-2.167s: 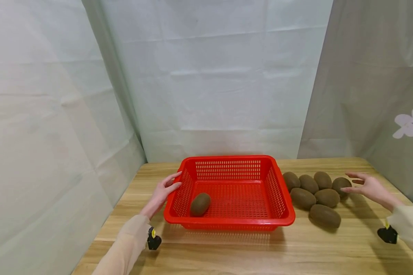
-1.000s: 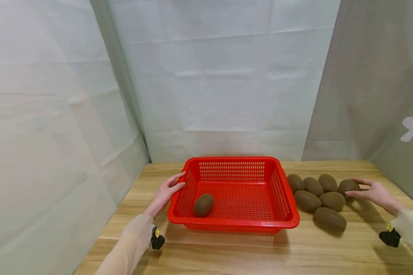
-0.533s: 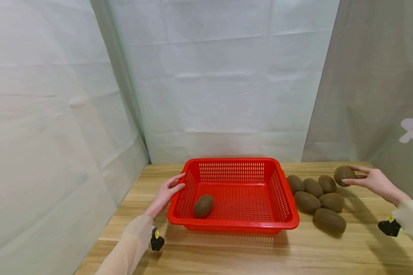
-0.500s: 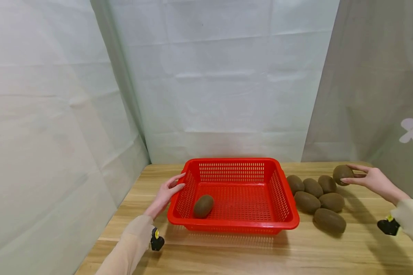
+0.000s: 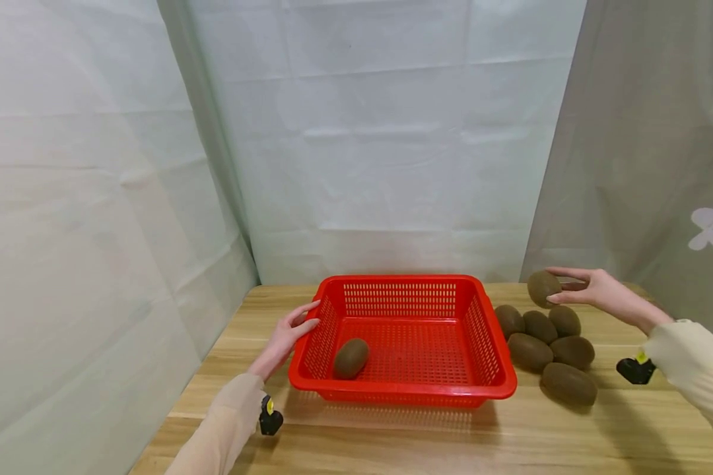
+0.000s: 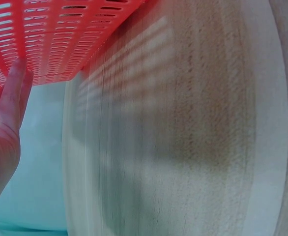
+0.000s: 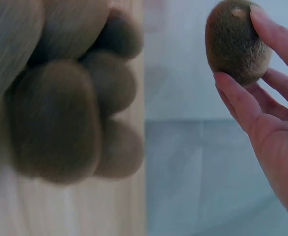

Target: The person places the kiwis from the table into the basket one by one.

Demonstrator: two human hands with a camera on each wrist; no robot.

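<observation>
The left hand (image 5: pixel 285 333) rests flat, fingers straight, against the left outer wall of the red slotted plastic basket (image 5: pixel 488 343) — nothing is in its grip. The basket stands on the pale wooden table (image 5: pixel 392 435), and one brown fuzzy oval kiwi (image 5: pixel 350 357) lies inside it near the left wall. Just right of the basket lies a cluster of five brown kiwis (image 5: pixel 549 353) (touching one another). Above that cluster, lifted clear of the table, the right hand (image 5: pixel 597 290) pinches a sixth brown fuzzy kiwi (image 5: pixel 543 288) between thumb and curled fingertips (image 7: pixel 237 93) — the fruit juts left of the palm.
</observation>
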